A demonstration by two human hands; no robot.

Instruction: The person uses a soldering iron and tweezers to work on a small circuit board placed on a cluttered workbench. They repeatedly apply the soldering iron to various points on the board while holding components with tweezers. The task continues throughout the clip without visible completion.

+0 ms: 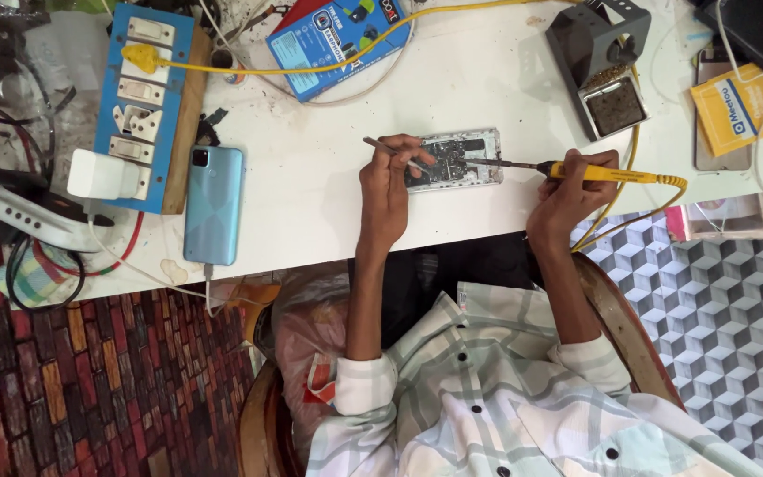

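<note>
Yellow-handled soldering iron point(607, 173) sits gripped in the right hand point(567, 199), its tip resting on the opened phone point(454, 159) that lies flat on the white table point(328, 177) near its front edge. The left hand point(386, 190) pinches thin tweezers point(392, 152) between closed fingers point(417, 152), their point touching the same board. A slip of either tool could, I judge, bridge tiny contacts or scorch nearby parts, and the iron's cable point(638, 208) trailing over the table edge might tug the tip aside. A blue rectangular package point(337, 40) lies at the far edge, a yellow box point(739, 106) at the right, a blue switchboard point(147, 97) at the left beside a light blue phone point(214, 203).
</note>
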